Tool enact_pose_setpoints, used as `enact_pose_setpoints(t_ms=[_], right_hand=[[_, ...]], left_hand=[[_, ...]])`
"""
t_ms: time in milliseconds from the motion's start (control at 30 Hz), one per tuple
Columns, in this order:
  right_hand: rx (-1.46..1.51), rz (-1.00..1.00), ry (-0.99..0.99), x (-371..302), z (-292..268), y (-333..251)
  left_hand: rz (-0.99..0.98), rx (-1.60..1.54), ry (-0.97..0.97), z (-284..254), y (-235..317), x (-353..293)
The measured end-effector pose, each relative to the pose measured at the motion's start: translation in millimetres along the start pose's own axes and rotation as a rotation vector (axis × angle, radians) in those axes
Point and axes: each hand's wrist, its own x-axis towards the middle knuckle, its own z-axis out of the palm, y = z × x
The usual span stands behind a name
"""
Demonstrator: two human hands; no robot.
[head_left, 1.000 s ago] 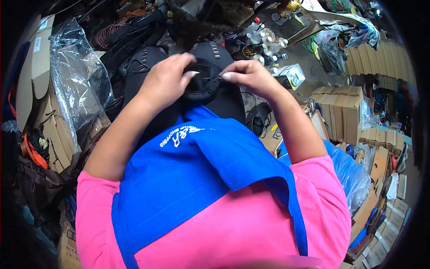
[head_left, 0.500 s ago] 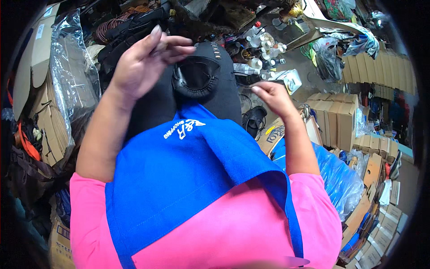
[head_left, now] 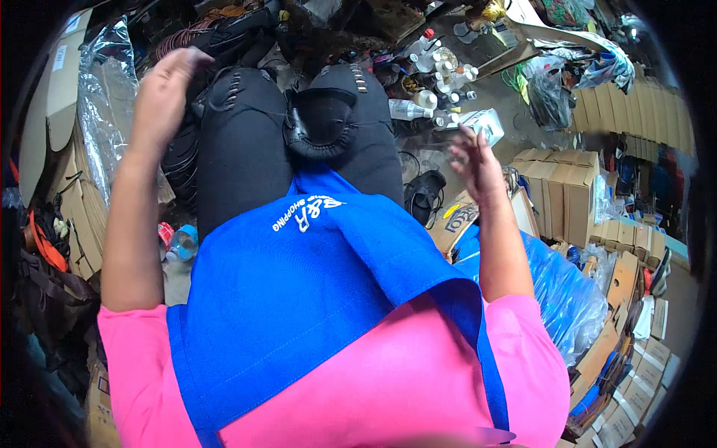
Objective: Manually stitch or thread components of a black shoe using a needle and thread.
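Between my thighs rests a black shoe (head_left: 320, 149), its dark opening facing up and a gathered, stitched-looking rim on the near side. A faint thin line, like thread, crosses my black trousers beside it. My left hand (head_left: 163, 93) is raised at the upper left, fingers pressed together and blurred by motion. Out to the right, my right hand (head_left: 478, 164) is lifted with thumb and fingers drawn close together. What either hand pinches is too small to make out. A blue apron (head_left: 299, 284) covers my lap.
Several bottles (head_left: 441, 75) and a white container (head_left: 482, 125) stand ahead on the right. Black footwear (head_left: 424, 196) lies right of my thigh. Cardboard boxes (head_left: 556, 196) and blue plastic sheeting (head_left: 553, 287) fill the right side; clear plastic wrap (head_left: 104, 112) and cardboard stand left.
My left hand has swung up and left, away from the shoe. My right hand has shifted slightly right and turned upward. The shoe stays between my thighs, and both knees now show.
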Motion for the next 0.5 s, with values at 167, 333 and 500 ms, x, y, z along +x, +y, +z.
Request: enact_pose_setpoints(t_ms=[167, 333, 500], right_hand=[[-0.578, -0.511, -0.378, 0, 106, -66], [-1.422, -0.337, -0.721, 10, 182, -73], [-1.090, -0.091, -0.787, 19, 154, -52]], left_hand=[[0.734, 0.603, -0.272, 90, 18, -61], [0.915, 0.894, -0.272, 124, -7, -61], [1.038, 0.946, -0.177, 131, -9, -62]])
